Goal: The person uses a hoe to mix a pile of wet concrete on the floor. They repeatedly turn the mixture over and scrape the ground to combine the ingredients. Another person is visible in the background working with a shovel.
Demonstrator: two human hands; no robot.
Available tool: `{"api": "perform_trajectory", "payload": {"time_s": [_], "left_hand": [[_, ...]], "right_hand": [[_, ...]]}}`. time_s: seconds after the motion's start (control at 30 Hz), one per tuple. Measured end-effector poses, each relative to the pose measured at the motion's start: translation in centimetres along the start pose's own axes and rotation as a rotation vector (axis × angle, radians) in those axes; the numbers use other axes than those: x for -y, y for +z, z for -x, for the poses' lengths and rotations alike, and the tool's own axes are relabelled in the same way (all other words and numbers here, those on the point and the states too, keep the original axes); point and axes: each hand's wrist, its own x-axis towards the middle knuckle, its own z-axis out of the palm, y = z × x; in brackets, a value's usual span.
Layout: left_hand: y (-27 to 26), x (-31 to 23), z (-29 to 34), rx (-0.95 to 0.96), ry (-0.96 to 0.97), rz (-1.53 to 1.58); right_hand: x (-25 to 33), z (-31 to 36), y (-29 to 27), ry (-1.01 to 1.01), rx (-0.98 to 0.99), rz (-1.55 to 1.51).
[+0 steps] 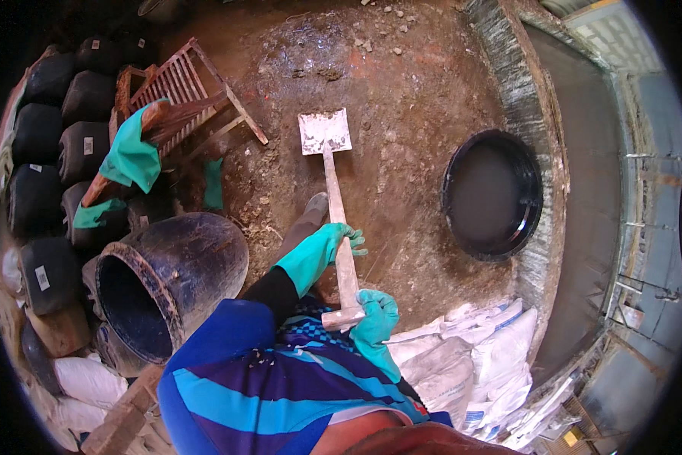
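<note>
A shovel (pixel 336 182) with a long wooden shaft and a whitish flat blade (pixel 325 133) points away from me, its blade low over the wet brown floor. My left hand (pixel 327 249), in a green rubber glove, is closed on the middle of the shaft, some fingertips showing past its right side. At the near end, a T-shaped wooden grip (pixel 341 318) lies close to my body. My right hand (pixel 376 317), gloved the same way, is closed at the right end of that grip. One of my feet (pixel 317 203) shows left of the shaft.
A black round tub (pixel 492 193) of grey liquid stands right, beside a low concrete wall (pixel 538 152). White sacks (pixel 500 356) lie near right. A large dark barrel (pixel 193 254) lies tipped at left. Beyond it are a wooden slatted chair (pixel 178 83), green gloves (pixel 132 155) and stacked black containers (pixel 36 201).
</note>
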Motion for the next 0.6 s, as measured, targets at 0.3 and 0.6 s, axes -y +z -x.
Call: {"api": "perform_trajectory", "payload": {"time_s": [0.3,0.6], "left_hand": [[3.9,-5.7,5.8,0.2,0.068,0.42],[5.6,-6.5,12.2,0.203,0.188,0.394]], "right_hand": [[7.5,0.0,7.1,-0.067,-0.036,-0.109],[8.7,-0.7,9.8,-0.249,0.11,-0.094]]}}
